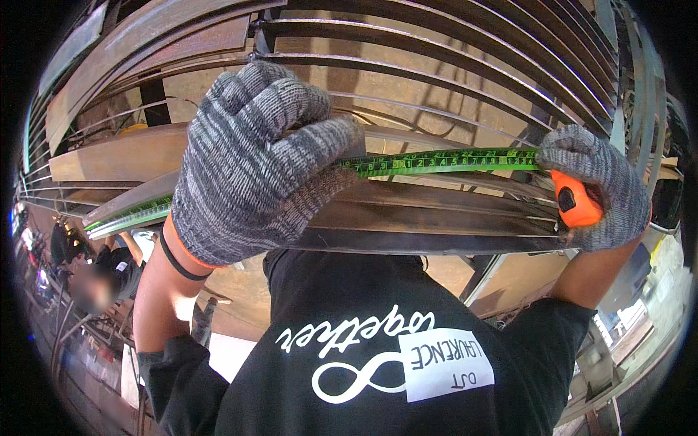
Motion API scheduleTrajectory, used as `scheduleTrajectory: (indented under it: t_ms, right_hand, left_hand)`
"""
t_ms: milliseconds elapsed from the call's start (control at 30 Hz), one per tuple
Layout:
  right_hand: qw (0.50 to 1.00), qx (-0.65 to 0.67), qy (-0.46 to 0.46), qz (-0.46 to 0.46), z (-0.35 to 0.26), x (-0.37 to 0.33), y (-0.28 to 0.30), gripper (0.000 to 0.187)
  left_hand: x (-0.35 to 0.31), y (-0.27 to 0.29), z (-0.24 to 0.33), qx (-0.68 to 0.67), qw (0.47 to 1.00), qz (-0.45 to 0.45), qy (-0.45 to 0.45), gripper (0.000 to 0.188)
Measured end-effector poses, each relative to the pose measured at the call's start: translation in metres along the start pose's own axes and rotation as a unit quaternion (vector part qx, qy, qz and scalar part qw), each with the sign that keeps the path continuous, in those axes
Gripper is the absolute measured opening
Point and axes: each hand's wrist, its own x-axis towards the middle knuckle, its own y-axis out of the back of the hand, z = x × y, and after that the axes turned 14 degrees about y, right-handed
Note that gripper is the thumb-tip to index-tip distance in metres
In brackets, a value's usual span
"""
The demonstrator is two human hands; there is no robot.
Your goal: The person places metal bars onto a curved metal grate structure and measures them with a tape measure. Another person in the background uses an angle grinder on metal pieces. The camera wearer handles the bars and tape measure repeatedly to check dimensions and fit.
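Note:
An orange tape measure (578, 200) sits in my gloved right hand (607, 185), whose fingers are closed round its case. From it a green tape blade (451, 161) with dark markings runs left along a steel bar. The blade passes beneath my gloved left hand (265, 163) and comes out again at the far left. My left fingers are curled over the blade, and their tips are partly hidden behind the knuckles. Both gloves are grey knit. Under the blade lie long brown steel bars (422, 211), side by side.
Beyond my hands stretches a rack of parallel steel bars (436, 47). Wide rusty plates (182, 54) rest at the upper left. Another person (109, 280) is at the left edge, near the blade's far end. Pale sheets and scrap (629, 327) lie at lower right.

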Motion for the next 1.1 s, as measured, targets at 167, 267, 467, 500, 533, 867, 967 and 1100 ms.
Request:
scheduleTrajectory:
  t_ms: [167,267,467,500,533,867,967,1100]
  right_hand:
    - [0.999,0.011,-0.041,0.034,-0.012,0.002,-0.009,0.047]
    - [0.998,-0.017,-0.040,0.050,-0.017,0.004,-0.011,0.041]
    - [0.999,-0.020,-0.002,0.048,-0.012,0.004,-0.007,0.038]
    - [0.999,-0.011,0.007,0.045,-0.009,0.003,-0.007,0.037]
    - [0.999,-0.003,0.011,0.042,-0.006,0.004,-0.007,0.036]
    - [0.982,0.121,-0.004,0.146,-0.038,0.014,-0.011,0.036]
    - [0.975,0.186,0.122,0.003,-0.028,0.021,0.013,0.066]
    - [0.959,0.207,0.189,0.021,-0.011,0.019,-0.005,0.090]
  left_hand:
    - [-0.001,0.002,0.003,0.017,1.000,0.001,0.004,0.044]
    - [-0.001,0.000,0.000,0.017,1.000,0.003,-0.005,0.043]
    - [0.000,0.003,0.003,0.013,1.000,0.004,-0.004,0.041]
    - [-0.001,0.003,0.003,0.014,1.000,0.004,-0.009,0.041]
    - [-0.001,0.003,0.002,0.015,1.000,0.006,-0.014,0.041]
    - [-0.038,0.026,0.031,0.117,0.976,0.179,0.037,0.040]
    - [-0.083,0.052,0.050,0.166,0.930,0.315,0.089,0.049]
    - [-0.131,0.061,0.028,0.159,0.904,0.338,0.207,0.050]
